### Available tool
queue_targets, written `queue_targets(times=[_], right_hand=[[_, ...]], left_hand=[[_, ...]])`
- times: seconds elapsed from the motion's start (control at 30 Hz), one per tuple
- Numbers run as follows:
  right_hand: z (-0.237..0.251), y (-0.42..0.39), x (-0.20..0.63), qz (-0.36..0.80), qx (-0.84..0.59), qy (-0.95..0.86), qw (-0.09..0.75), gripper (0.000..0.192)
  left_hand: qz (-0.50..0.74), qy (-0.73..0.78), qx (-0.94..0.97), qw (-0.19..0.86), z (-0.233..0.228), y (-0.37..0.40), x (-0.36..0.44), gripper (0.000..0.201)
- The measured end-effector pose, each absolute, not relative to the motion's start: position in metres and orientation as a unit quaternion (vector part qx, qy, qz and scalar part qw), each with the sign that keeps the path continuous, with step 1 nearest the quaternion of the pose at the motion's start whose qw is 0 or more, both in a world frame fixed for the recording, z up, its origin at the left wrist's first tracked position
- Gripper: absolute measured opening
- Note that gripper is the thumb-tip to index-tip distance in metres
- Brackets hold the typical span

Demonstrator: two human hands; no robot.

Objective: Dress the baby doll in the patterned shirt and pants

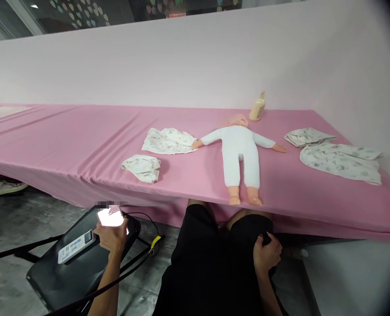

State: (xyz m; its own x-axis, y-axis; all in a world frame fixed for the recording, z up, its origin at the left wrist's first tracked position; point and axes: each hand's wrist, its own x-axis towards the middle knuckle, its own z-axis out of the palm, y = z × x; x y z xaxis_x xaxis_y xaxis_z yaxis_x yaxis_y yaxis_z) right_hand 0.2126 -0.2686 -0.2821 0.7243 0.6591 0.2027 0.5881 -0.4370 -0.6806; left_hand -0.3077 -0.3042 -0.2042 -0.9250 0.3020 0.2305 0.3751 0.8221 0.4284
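My left hand (108, 237) is low on the left, its fingers closed round a phone (111, 217) with a glowing screen, above a black chair. Over my right knee, my right hand (267, 253) is curled, with something small and dark between thumb and fingers; I cannot make out what. In front of me a baby doll (240, 149) lies on its back on the pink-covered table (195, 180), arms spread and feet at the near edge. It wears a white bodysuit. Printed baby clothes (170, 141) and a folded printed cloth (142, 168) lie left of it.
A pump bottle (257, 107) stands behind the doll's head. More printed clothes (341, 161) and a folded piece (308, 136) lie on the right. A white device (76, 247) rests on the black chair (79, 281). Dark cables cross the lower left. A white wall (168, 66) borders the table.
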Motion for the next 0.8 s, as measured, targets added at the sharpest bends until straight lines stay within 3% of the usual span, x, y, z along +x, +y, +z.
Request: queue_targets(times=[0.53,0.8], right_hand=[[-0.289,-0.269,0.215,0.049,-0.847,-0.367,0.381,0.044],[-0.28,-0.269,0.212,0.05,-0.852,-0.373,0.363,0.047]], left_hand=[[-0.202,-0.954,-0.2,0.092,-0.242,-0.329,-0.32,0.091],[-0.159,-0.975,-0.153,-0.027,-0.253,-0.329,-0.335,0.091]])
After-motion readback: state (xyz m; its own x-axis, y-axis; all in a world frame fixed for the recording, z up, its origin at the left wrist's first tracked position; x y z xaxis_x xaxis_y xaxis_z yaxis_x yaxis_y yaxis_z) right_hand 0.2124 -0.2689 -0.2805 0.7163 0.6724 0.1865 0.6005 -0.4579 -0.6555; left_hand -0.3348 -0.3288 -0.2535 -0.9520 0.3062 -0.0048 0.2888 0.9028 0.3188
